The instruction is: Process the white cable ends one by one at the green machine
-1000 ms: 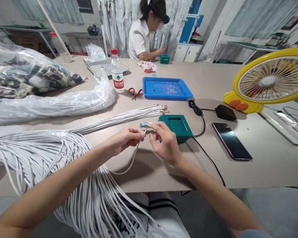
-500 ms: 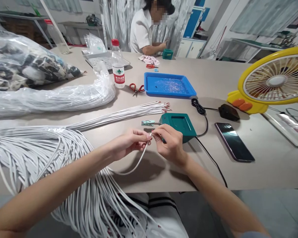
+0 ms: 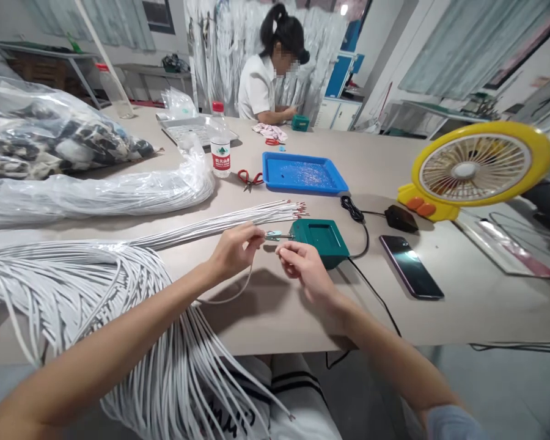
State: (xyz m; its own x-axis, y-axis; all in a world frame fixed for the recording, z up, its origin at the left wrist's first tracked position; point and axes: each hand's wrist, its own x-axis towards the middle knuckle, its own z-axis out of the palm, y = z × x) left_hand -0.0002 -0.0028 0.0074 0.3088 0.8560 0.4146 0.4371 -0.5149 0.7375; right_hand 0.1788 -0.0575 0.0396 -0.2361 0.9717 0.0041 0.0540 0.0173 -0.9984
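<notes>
My left hand point(image 3: 239, 247) pinches a white cable point(image 3: 244, 288), which loops down from the fingers and back towards the large bundle of white cables point(image 3: 146, 342). Its fingertips are beside a small light-coloured clip point(image 3: 274, 235) that sticks out from a green box point(image 3: 323, 238). Just in front of this box is my right hand point(image 3: 302, 264), its fingers bent and closed together. Whether anything small lies between them is hidden. A bunch of straightened white cables point(image 3: 238, 215) with reddish ends lies behind my left hand.
A blue tray point(image 3: 302, 174) with small scraps, red-handled scissors point(image 3: 249, 179) and a bottle point(image 3: 220, 146) stand beyond. To the right are a phone point(image 3: 411, 266), a black adapter point(image 3: 400, 218) and a yellow fan point(image 3: 481, 168). Across the table a person point(image 3: 259, 85) works with another green box point(image 3: 300, 123).
My hands have come apart. The left has carried the cable end up to the clip, and the right has let go of the cable and drawn slightly away. The view has tilted up a little.
</notes>
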